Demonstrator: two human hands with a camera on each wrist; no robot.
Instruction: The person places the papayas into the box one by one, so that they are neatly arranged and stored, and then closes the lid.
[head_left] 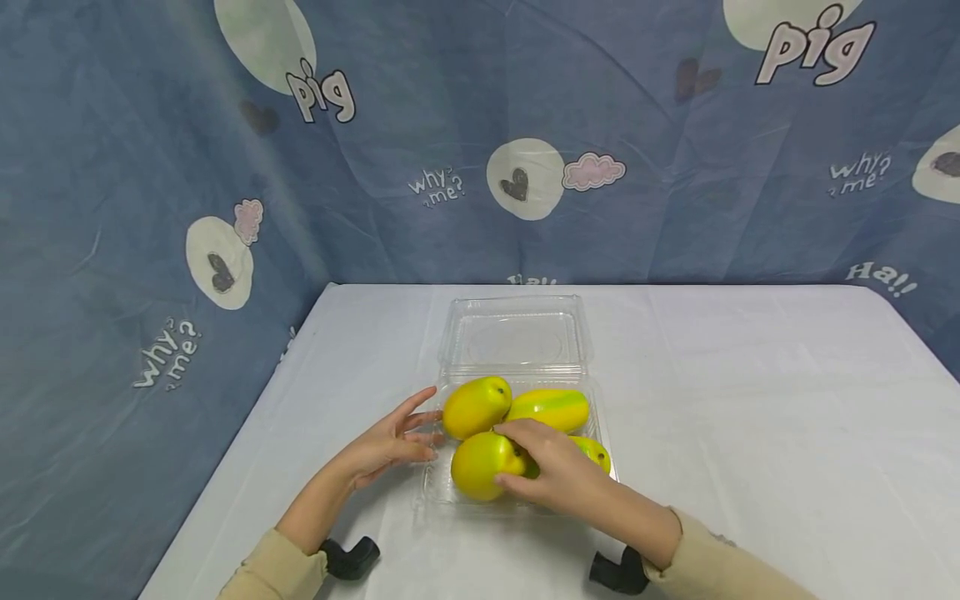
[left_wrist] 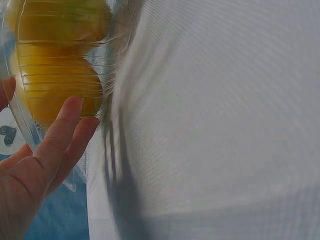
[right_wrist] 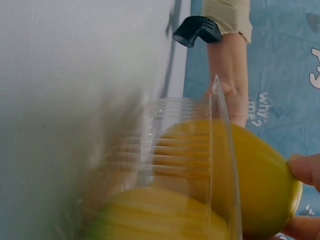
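A clear plastic clamshell box (head_left: 442, 502) lies on the white table with its lid (head_left: 517, 333) folded back. My right hand (head_left: 558, 468) grips a yellow-green mango (head_left: 478, 468) at the box's front left, thumb and fingers around its right end. In the right wrist view this mango (right_wrist: 260, 175) rises above the box's ribbed wall. Behind it in the box lie a second mango (head_left: 474, 408) and a third (head_left: 551, 408); a fourth (head_left: 592, 452) is partly hidden by my right hand. My left hand (head_left: 386, 443) has its fingers extended at the box's left wall (left_wrist: 62, 87).
The white tabletop (head_left: 750, 417) extends on both sides of the box. A blue printed curtain (head_left: 450, 100) hangs behind the table and along its left. Black wrist mounts (head_left: 351, 558) sit on both wrists, by the beige sleeves.
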